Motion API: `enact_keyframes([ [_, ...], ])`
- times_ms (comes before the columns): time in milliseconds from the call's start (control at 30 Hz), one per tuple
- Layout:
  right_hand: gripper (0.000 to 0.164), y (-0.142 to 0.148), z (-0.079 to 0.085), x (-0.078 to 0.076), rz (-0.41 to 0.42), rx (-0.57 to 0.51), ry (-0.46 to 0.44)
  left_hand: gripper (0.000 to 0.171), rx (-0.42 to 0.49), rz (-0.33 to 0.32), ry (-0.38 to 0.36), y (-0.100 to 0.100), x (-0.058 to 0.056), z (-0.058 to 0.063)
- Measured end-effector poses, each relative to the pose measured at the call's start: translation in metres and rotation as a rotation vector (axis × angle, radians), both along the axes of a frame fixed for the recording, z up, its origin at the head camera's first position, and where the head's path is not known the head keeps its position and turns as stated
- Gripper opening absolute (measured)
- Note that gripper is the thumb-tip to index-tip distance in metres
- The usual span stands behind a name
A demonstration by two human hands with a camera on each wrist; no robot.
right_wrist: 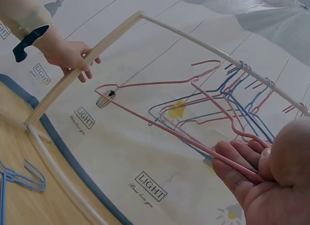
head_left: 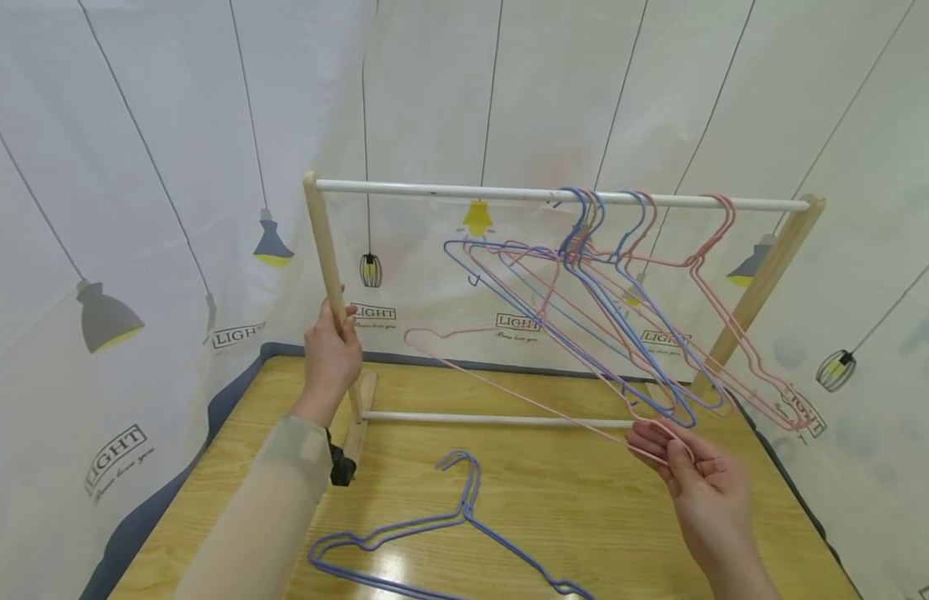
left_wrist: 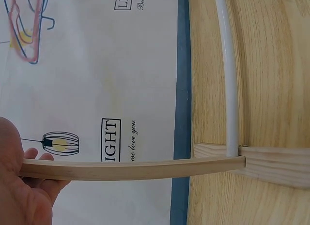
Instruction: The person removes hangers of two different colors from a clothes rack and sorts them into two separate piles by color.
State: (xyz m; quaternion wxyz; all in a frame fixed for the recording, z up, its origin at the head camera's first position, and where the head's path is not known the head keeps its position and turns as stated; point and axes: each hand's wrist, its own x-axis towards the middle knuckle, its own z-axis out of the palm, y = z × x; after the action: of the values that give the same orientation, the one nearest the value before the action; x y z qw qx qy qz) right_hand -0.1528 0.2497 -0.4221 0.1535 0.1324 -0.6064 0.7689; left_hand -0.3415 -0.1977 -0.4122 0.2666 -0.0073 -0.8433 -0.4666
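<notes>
In the head view my left hand [head_left: 332, 354] grips the left wooden upright [head_left: 323, 250] of a clothes rack, about halfway up. The left wrist view has that upright [left_wrist: 131, 171] between thumb and fingers. My right hand [head_left: 704, 483] holds a pink wire hanger [right_wrist: 169, 131] by one lower corner, thumb against fingers. That hanger stretches leftward in front of the rack, its hook apart from the white top rail [head_left: 434, 191] in the right wrist view. Several blue and pink hangers hang on the rail's right half, overlapping one another.
Blue hangers [head_left: 466, 518] lie stacked on the wooden table [head_left: 232, 450] in front of the rack. A white lower bar [head_left: 494, 419] joins the rack's feet. Behind stands a pale curtain [head_left: 434, 100] printed with lamps. The right wooden upright [head_left: 764, 287] stands beyond the hanging hangers.
</notes>
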Motion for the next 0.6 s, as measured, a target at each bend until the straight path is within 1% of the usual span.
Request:
enact_keyframes([
  [100, 0.039, 0.011, -0.014, 0.009, 0.035, 0.006, -0.020, 0.054, 0.004, -0.006, -0.004, 0.000, 0.000, 0.000],
  [233, 0.038, 0.023, -0.032, 0.019, 0.035, 0.031, -0.096, 0.053, 0.005, 0.003, 0.005, 0.000, 0.000, 0.001],
  [333, 0.033, 0.031, -0.047, 0.025, 0.045, 0.025, -0.129, 0.052, 0.009, 0.011, 0.004, -0.001, -0.001, 0.001],
  [467, 0.035, 0.047, -0.071, 0.033, 0.149, -0.072, -0.097, 0.053, 0.015, 0.004, -0.015, 0.000, -0.002, 0.001],
  [600, 0.039, 0.065, -0.093, 0.042, 0.277, -0.207, -0.099, 0.053, 0.016, 0.005, -0.017, 0.000, -0.002, 0.000],
])
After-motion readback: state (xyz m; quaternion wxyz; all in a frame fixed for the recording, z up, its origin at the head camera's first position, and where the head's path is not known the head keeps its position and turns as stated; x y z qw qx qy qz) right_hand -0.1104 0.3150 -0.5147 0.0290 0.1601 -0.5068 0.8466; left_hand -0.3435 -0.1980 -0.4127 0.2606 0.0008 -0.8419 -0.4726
